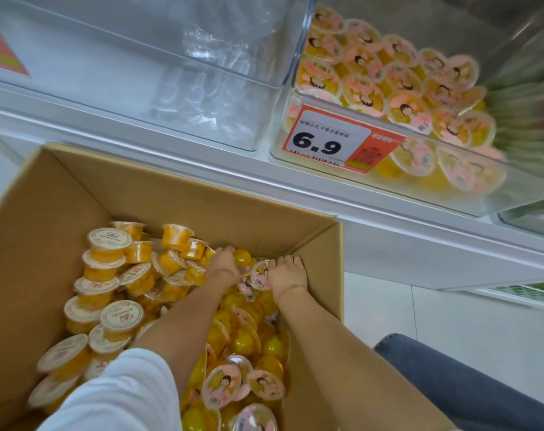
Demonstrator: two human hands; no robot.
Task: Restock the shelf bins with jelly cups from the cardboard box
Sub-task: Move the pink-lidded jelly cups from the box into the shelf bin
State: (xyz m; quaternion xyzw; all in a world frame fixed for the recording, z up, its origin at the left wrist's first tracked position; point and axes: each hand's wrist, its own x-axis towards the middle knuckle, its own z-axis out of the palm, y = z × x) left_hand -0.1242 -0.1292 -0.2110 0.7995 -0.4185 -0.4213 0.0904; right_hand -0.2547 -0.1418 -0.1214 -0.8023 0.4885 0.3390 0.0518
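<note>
An open cardboard box on the floor holds two kinds of yellow jelly cups: white-lidded ones piled on the left and pink cartoon-lidded ones on the right. Both my hands reach deep into the far right part of the box. My left hand curls over a yellow cup. My right hand presses against a pink-lidded cup between the hands. On the shelf above, a clear bin at the right is filled with pink-lidded cups.
An empty clear bin stands on the shelf at the left of the filled one. A red price tag reading 6.9 hangs on the filled bin's front. The white shelf edge overhangs the box. My jeans-clad knee is at the lower right.
</note>
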